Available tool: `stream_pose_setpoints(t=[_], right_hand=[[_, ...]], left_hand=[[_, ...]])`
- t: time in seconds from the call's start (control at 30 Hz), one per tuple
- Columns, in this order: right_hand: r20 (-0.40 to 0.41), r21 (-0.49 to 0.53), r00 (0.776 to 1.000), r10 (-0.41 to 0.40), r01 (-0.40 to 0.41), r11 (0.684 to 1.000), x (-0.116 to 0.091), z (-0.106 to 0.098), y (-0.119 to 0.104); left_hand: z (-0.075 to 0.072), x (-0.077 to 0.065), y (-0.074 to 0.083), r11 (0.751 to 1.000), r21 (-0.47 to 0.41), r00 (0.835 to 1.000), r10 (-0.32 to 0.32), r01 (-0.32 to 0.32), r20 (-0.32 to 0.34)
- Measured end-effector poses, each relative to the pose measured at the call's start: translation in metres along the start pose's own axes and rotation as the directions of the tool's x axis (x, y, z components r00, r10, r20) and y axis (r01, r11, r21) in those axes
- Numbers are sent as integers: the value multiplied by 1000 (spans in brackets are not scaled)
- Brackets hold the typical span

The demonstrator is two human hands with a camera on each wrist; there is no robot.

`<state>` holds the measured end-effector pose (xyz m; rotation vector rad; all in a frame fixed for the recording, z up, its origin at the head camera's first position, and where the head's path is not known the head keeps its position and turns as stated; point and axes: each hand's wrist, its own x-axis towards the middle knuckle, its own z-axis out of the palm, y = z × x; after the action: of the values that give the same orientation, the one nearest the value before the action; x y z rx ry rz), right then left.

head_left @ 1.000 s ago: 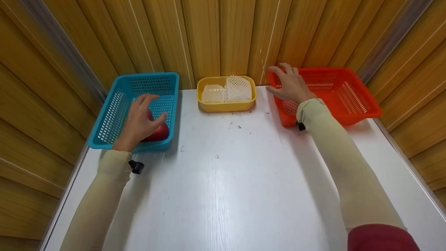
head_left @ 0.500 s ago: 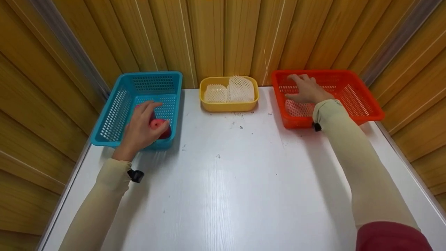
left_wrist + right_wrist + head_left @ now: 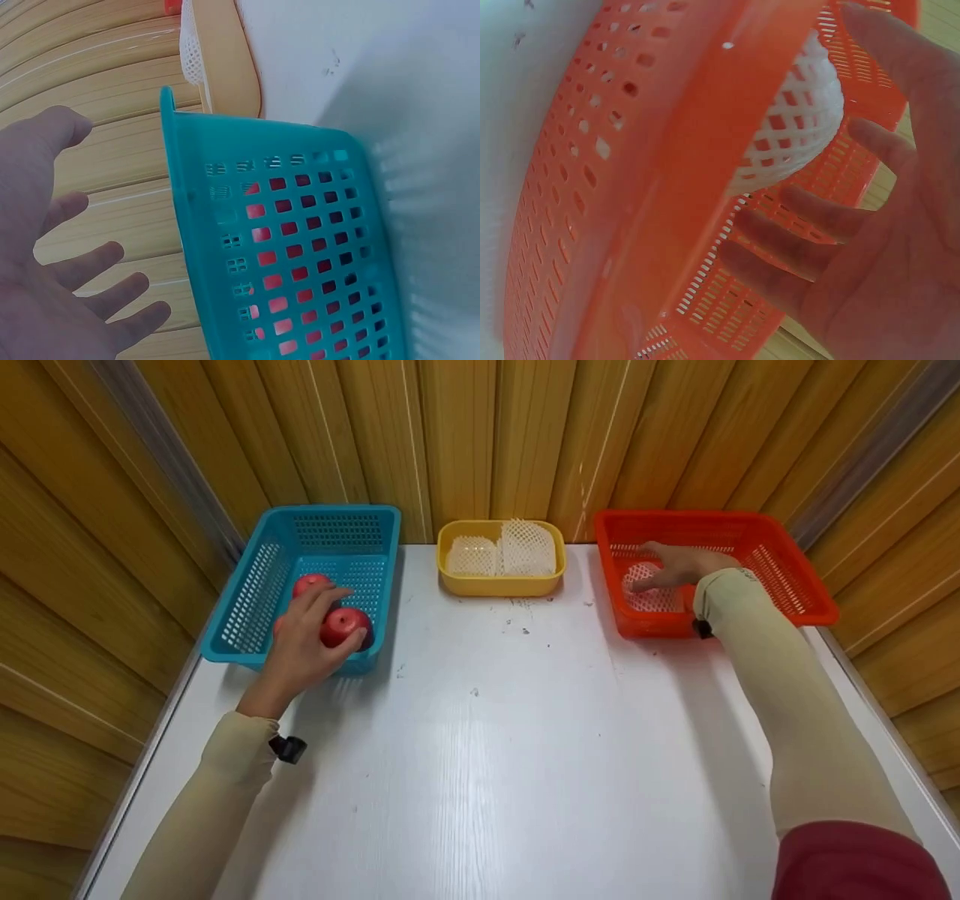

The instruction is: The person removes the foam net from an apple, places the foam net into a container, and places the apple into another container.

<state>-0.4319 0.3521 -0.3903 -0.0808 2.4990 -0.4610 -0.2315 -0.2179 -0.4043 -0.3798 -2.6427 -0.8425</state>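
Note:
Over the near part of the blue basket [image 3: 388, 585], my left hand [image 3: 304, 641] is held with fingers apart. Red apples lie beneath and around it. One apple [image 3: 346, 628] sits by the thumb, and another apple [image 3: 311, 583] shows past the fingertips. In the left wrist view the left hand [image 3: 60, 247] has a bare palm, above the rim. My right hand [image 3: 679, 566] reaches into the red basket [image 3: 780, 529]. Beside its fingers is a round thing in a white foam net [image 3: 802, 120]; what the net covers cannot be made out. The right palm holds nothing.
Between the two baskets, against the wood-panelled wall [image 3: 457, 435], stands a yellow container [image 3: 502, 586] with white foam nets [image 3: 529, 549] in it. All of them rest on a white table [image 3: 480, 750] with dark scuff marks.
My right hand has moved right and down into the red basket, towards the netted thing. The left hand has shifted slightly over the apples, and more of them shows. The view has shifted a little.

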Motion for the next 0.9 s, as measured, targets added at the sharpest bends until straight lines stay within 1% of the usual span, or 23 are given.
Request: stream_pose_setpoints(t=[0.07,0.13,0.23,0.27,0.37,0.47,0.57,0.7,0.8,0.87,0.9], right_hand=[[12,78,999,42,-43,996,-8,2,-3],[21,160,996,89,-91,983,-17,4,-6],[38,254,989,146,-151,955,-27,6,-9],[40,263,988,151,-156,952,-28,6,-9],[37,214,991,128,-133,968,-28,7,-9],[33,143,996,88,-92,985,-25,8,-7],[30,98,997,74,-76,992,-21,10,-4],[42,48,997,63,-65,997,-16,13,-1],[63,53,996,60,-64,997,-15,14,2],[76,71,995,65,-70,995,-17,13,2],[78,98,994,75,-82,992,-17,13,2]], left_hand=[[-1,-3,-1,1000,-2,1000,1,-1,-11],[-1,-5,-2,1000,-2,1000,2,-2,-21],[0,-8,-2,1000,2,1000,-6,6,-21],[1,-9,-1,1000,1,1000,-10,10,-18],[3,-10,2,1000,-10,1000,-21,20,-12],[9,-7,9,999,-44,1000,-21,20,-17],[17,-3,16,998,-68,1000,-14,13,-20],[32,3,26,998,-67,1000,-9,7,-30],[44,9,34,997,-77,999,-11,7,-46],[54,14,41,995,-98,999,-12,8,-49],[59,17,45,994,-108,999,-13,7,-50]])
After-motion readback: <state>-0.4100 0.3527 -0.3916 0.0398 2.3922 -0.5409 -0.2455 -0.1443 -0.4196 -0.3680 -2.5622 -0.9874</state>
